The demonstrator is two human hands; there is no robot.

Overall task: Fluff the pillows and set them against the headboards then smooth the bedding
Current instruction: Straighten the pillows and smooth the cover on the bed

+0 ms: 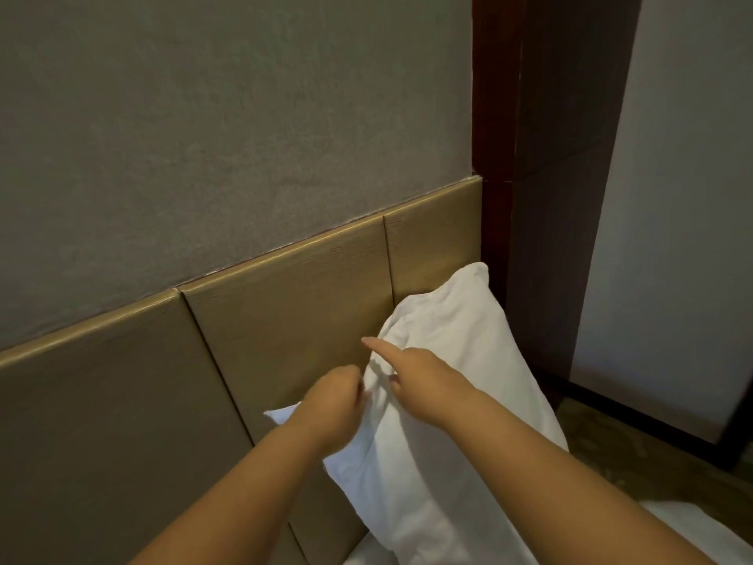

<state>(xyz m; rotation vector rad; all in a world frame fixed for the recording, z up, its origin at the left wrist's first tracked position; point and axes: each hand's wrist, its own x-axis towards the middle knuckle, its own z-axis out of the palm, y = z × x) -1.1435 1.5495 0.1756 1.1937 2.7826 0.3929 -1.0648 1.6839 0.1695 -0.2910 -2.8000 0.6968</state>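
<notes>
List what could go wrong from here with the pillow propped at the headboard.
1. The pillow stands on edge against the headboard, seemingly steadied only by a left hand grip on its fabric, so it may flop forward once released.
2. It sits close to the bed's edge beside the dark wooden frame, so a push from the right hand might tip it off toward the floor.

The headboard (285, 320) runs along the foot of the wall (203, 116), slanting up from left to right. At its right end stands a door frame (550, 157). A pillow (440, 401) stands on the bed (701, 532), leaning against the headboard's right part, its top corner just beside the frame. The left hand (334, 405) is at the pillow's left edge; the right hand (415, 373) lies on its front, just right of the left.
</notes>
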